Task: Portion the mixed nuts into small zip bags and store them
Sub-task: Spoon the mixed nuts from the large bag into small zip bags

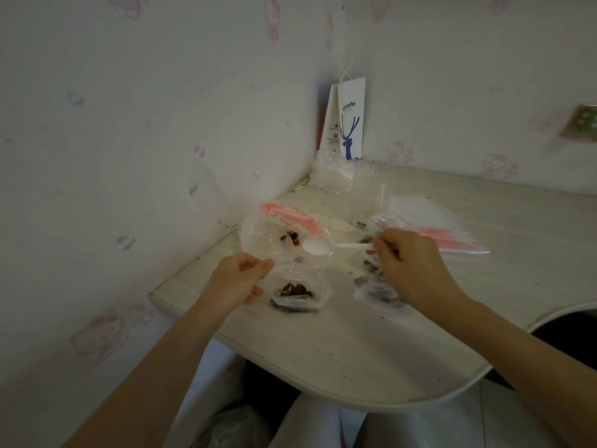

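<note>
A small clear zip bag (298,291) with dark nuts in its bottom stands on the white table (339,350). My left hand (237,281) pinches its left rim and holds it open. My right hand (410,268) grips the handle of a white plastic spoon (319,246); the spoon's bowl looks empty and hovers just above and behind that bag. A larger clear bag with a pink zip (274,227) holding a few nuts lies behind. Under my right hand sits another clear bag of nuts (374,291), partly hidden.
A stack of flat zip bags with pink strips (436,221) lies at the right. Crumpled clear plastic (336,173) and a white coffee paper bag (350,119) stand in the corner. Walls close the left and back. The table's curved front edge is near my lap.
</note>
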